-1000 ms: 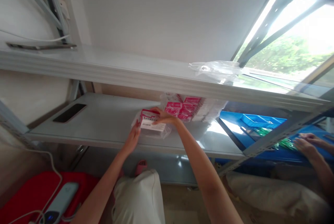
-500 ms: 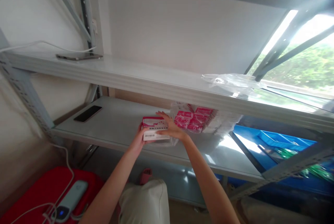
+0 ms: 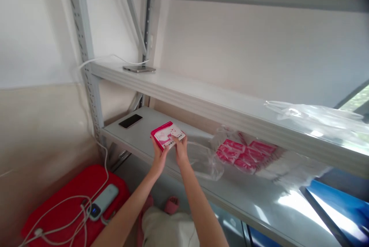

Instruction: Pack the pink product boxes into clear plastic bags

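Note:
A small pink and white printed box [image 3: 165, 133] is held between both my hands above the lower shelf [image 3: 155, 118]. My left hand [image 3: 158, 154] grips its near left edge, fingers partly hidden beneath it. At the right end, my right hand [image 3: 180, 147] closes on the box with the thumb on its printed top. To the right on the shelf lie a crumpled clear plastic bag [image 3: 203, 160] and a clear-wrapped bundle of pink packs [image 3: 245, 153].
A black phone [image 3: 130, 121] lies at the lower shelf's left end. Above, the upper shelf [image 3: 201, 89] carries a cabled device [image 3: 138, 69] and clear plastic wrap [image 3: 314, 118]. A power bank [image 3: 103, 202] with white cables rests on a red stool-like surface [image 3: 95, 176].
The view has swung left. The box has turned and tilted, its pink side now facing left. My right hand has gone from spread over the box to gripping its right end.

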The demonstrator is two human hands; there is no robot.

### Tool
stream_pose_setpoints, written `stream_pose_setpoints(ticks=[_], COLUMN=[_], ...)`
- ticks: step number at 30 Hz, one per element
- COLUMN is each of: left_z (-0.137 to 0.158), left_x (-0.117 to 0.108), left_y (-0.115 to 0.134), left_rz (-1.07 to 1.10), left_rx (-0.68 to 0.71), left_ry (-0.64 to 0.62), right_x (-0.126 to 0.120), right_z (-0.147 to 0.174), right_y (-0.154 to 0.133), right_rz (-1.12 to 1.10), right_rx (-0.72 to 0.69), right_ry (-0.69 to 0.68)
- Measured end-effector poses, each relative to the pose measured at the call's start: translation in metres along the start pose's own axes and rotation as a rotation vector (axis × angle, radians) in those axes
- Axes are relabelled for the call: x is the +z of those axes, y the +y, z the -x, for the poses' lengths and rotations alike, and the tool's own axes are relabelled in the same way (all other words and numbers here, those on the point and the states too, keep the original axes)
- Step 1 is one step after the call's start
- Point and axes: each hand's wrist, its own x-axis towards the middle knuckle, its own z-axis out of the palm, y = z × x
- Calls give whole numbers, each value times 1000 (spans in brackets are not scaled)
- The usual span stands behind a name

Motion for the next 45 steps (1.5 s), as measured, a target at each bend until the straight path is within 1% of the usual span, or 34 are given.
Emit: stream_pose_setpoints(ticks=[3,4,6,7,9,10,11,12,13,15,16,18,21,24,26,28,30,32,33,34,36,37,38,40,41,43,45], left_z=[-25,-34,-51,-57,-65,-67,-67,-67,-66,-66,-68,-78,-108,-144,-162,-172,-174,-174,-174,-174,-175,-175,-175,-172,-168,-154,-131], left_x=[-28,-37,-54,-61,-72,-76,-78,-81,-82,-81,-80,-76,-69,-67,-68,-69,-71,-72,-73,-73,-74,-74,-74,-73,-72,-69,-62], left_y=[-32,-43,-61,-69,-82,-87,-92,-95,-98,-100,-99,-97,-95,-97,-101,-107,-114,-119,-121,-121,-120,-117,-114,-104,-99,-86,-75], left_rz=[-416,-549,-788,-895,-1087,-1172,-1245,-1306,-1356,-1431,-1458,-1493,-1498,-1481,-1476,-1471,-1452,-1419,-1399,-1378,-1338,-1317,-1292,-1229,-1187,-1083,-964], left_rx=[40,44,65,78,99,109,118,123,121,110,101,89,86,67,82,153,235,289,304,316,334,339,344,375,403,463,491], left_ry=[112,144,167,157,105,66,20,-22,-53,-88,-97,-114,-149,-159,-122,-52,20,61,66,64,55,53,50,39,34,34,25], right_x=[35,45,62,69,78,81,84,85,87,88,88,88,94,108,121,131,136,130,122,111,81,63,45,9,-7,-32,-49], right_z=[-40,-52,-69,-74,-71,-64,-55,-44,-33,-14,-10,-13,-42,-80,-101,-116,-122,-113,-103,-88,-52,-32,-13,19,29,41,43], right_y=[18,23,32,36,48,56,65,75,85,99,102,99,86,77,76,77,76,68,61,52,31,21,13,3,2,5,11], right_rz=[-155,-164,-85,-26,60,88,107,167,223,341,401,525,681,797,841,843,814,787,783,789,830,873,923,1036,1082,1112,1007], right_rx=[85,110,139,142,144,143,135,105,42,-75,-101,-95,-49,-26,-3,21,42,44,20,-22,-162,-199,-198,-119,-65,39,99], right_ry=[-25,-11,63,117,226,238,226,178,102,4,-23,-42,-32,-23,-51,-100,-145,-155,-136,-88,59,155,247,377,406,392,338])
